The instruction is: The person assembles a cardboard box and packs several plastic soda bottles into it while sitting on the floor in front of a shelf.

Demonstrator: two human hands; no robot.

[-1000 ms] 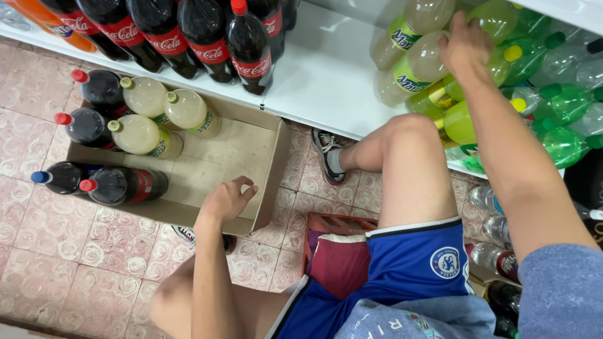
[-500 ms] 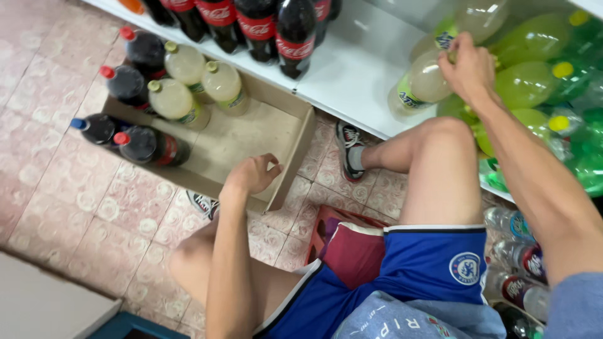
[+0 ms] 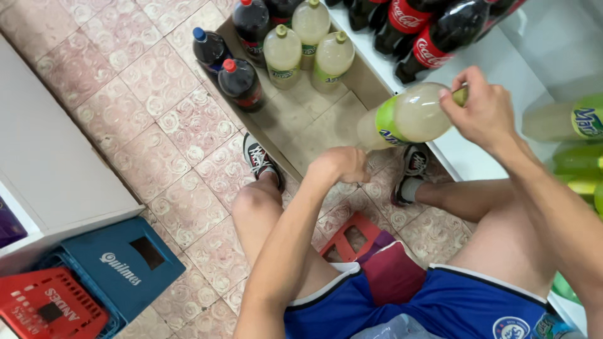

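The right hand (image 3: 483, 113) holds a big pale yellow bottle (image 3: 408, 118) by its neck end. Its fingers (image 3: 461, 78) wrap tight around the green cap and the top of the bottle. The bottle lies almost on its side in the air, with its green label facing up, and its bottom points down toward the cardboard box (image 3: 301, 119) on the floor. The bottle hangs just over the near edge of the box and in front of the white shelf (image 3: 496, 63). The left hand (image 3: 339, 166) holds nothing. Its fingers are curled in and pressed together like a loose fist, and it sits just below the bottom of the bottle, close to the box edge; I cannot tell if it touches the bottle. Inside the box stand three more pale yellow bottles (image 3: 308, 44) with green caps, side by side at the far end. Dark cola bottles (image 3: 242, 81) stand next to them on the left. More dark cola bottles with red labels (image 3: 433, 31) stand on the white shelf. The person sits low on a red stool (image 3: 345, 235) with both knees bent. A blue crate (image 3: 119, 267) and a red crate (image 3: 50, 311) sit on the tiled floor to the left.
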